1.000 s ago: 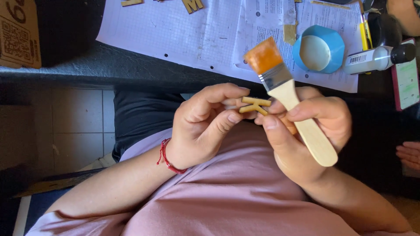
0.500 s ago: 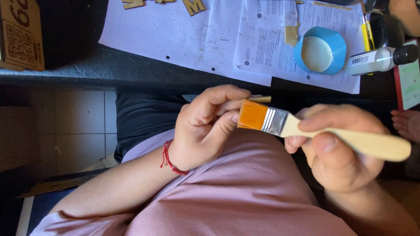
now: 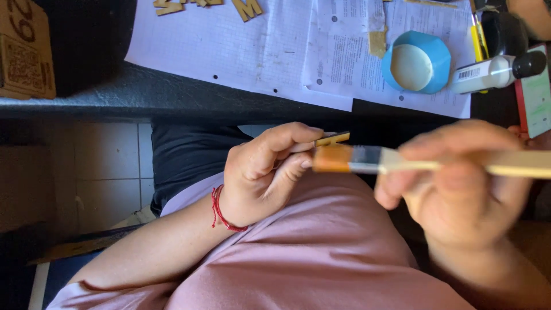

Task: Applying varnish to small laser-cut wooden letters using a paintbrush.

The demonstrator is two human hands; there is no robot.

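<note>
My left hand (image 3: 265, 172), with a red cord round the wrist, pinches a small flat wooden piece (image 3: 333, 138) between thumb and fingers above my lap. My right hand (image 3: 459, 183), blurred by motion, grips the pale wooden handle of a flat paintbrush (image 3: 367, 159). The brush lies level, and its orange bristles touch my left fingertips just below the wooden piece. Both hands hover over my pink shirt, in front of the dark table edge.
On the table lie white printed sheets (image 3: 275, 46), several wooden letter cut-outs (image 3: 247, 8), a blue bowl of pale liquid (image 3: 416, 62) and a white bottle with a black cap (image 3: 493, 72). A cardboard box (image 3: 26, 49) sits at the far left. Tiled floor shows below.
The brush has swung from upright to level and slid left against the piece in my left hand. My right hand moved right and down. The left hand stayed nearly still.
</note>
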